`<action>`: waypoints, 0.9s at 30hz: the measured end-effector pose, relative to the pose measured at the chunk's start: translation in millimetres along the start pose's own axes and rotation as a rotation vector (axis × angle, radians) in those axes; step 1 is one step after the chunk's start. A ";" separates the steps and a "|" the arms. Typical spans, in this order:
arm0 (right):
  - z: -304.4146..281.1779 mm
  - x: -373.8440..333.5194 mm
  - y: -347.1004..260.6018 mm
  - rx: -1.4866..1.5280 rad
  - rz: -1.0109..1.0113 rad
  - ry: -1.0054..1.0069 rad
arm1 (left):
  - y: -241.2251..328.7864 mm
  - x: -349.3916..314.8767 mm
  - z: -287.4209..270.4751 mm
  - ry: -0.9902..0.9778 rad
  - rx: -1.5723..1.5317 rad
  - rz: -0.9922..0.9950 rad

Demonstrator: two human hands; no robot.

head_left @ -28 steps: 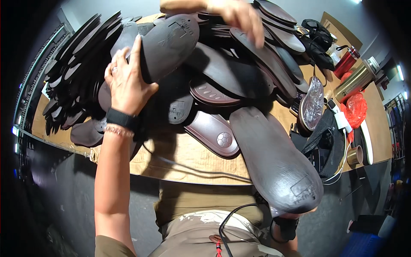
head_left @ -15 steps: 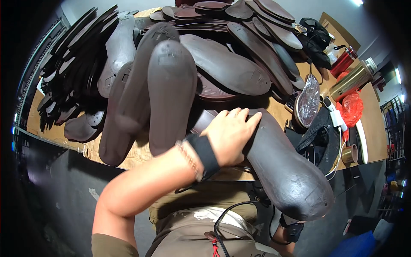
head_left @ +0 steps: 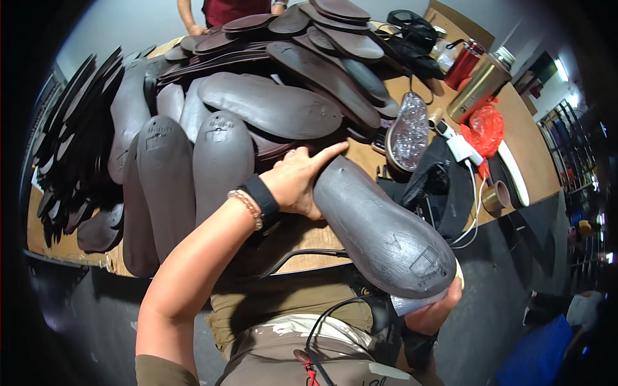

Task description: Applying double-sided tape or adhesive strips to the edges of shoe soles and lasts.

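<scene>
A dark grey, sole-shaped insole [head_left: 386, 235] is tilted over the table's front edge, with its wide, shiny end toward me. My right hand [head_left: 441, 305] grips that end from below, most of its fingers hidden. A pale, thin piece [head_left: 415, 302] shows under the same end; what it is I cannot make out. My left hand [head_left: 293, 183] is beside the insole's far end, palm down, holding nothing I can see, one digit stretched to the right. To its left, brown insoles [head_left: 224, 167] stand propped against the pile.
Heaped insoles [head_left: 270, 103] cover much of the wooden table [head_left: 302, 260], with dark stacks [head_left: 71, 141] at the left. A plastic-wrapped sole [head_left: 409, 132], black bag [head_left: 438, 186], white power strip [head_left: 458, 147], red bag [head_left: 484, 128] and flasks [head_left: 476, 87] occupy the right. Another person [head_left: 235, 11] stands behind.
My left hand has slid off the insole's far end to its left side. The insole's near end has come up, and my right hand under it now shows. The view has shifted right.
</scene>
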State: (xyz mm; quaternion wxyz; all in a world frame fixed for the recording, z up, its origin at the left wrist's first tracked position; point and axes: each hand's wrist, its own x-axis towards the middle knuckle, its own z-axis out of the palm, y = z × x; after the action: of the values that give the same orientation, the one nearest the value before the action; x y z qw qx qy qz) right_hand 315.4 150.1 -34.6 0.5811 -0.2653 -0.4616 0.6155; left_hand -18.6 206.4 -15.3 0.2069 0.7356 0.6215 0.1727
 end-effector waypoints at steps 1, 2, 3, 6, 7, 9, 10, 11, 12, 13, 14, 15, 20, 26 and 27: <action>4.6 1.9 -0.4 0.063 -0.001 0.011 | -6.4 0.3 1.1 0.007 -0.029 0.066; 8.7 1.9 -1.6 0.128 -0.001 0.020 | -8.1 -0.5 -1.1 0.013 -0.058 0.129; 10.4 -3.8 -6.9 0.097 -0.008 0.130 | -6.6 -3.3 -6.2 0.004 -0.129 0.109; 9.2 0.2 -23.9 0.020 -0.135 0.115 | -1.6 -3.4 -8.1 0.136 -0.208 0.209; 5.0 -0.5 -30.2 0.076 -0.192 0.144 | 6.2 2.6 -6.8 0.194 -0.204 0.274; 3.6 25.4 -51.5 -0.398 -0.568 0.267 | 37.7 25.4 1.8 0.272 -0.225 0.317; -1.4 36.4 -60.6 -0.321 -0.447 0.597 | 48.6 35.0 7.2 0.294 -0.241 0.329; -22.0 46.8 -71.3 -0.501 -0.448 0.560 | 63.8 44.5 8.2 0.281 -0.234 0.286; -49.2 56.1 -78.5 -0.695 -0.452 0.535 | 73.5 59.4 17.3 0.255 -0.213 0.266; -66.5 68.7 -79.4 -0.339 -0.414 0.534 | 81.9 70.3 25.9 0.231 -0.191 0.211; -77.0 83.8 -77.7 0.022 -0.365 0.515 | 85.4 77.1 33.5 0.210 -0.165 0.149; -81.6 97.6 -76.7 0.182 -0.205 0.487 | 83.2 81.0 44.5 0.221 -0.171 0.126; -111.4 129.3 -51.7 -0.023 -0.230 0.254 | 85.7 74.4 57.2 0.310 -0.120 0.097; -83.1 107.3 -57.0 0.163 -0.133 0.265 | 83.7 -12.1 19.4 0.387 0.031 0.072; -78.2 100.0 -57.9 0.136 -0.162 0.233 | 84.6 -40.2 5.9 0.399 0.117 0.034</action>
State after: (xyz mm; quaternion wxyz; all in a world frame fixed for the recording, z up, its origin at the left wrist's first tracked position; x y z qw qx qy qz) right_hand 391.8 260.5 3.3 0.6952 -0.2570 -0.3679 0.5616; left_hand 49.0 154.2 23.6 0.0335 0.7079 0.6466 0.2822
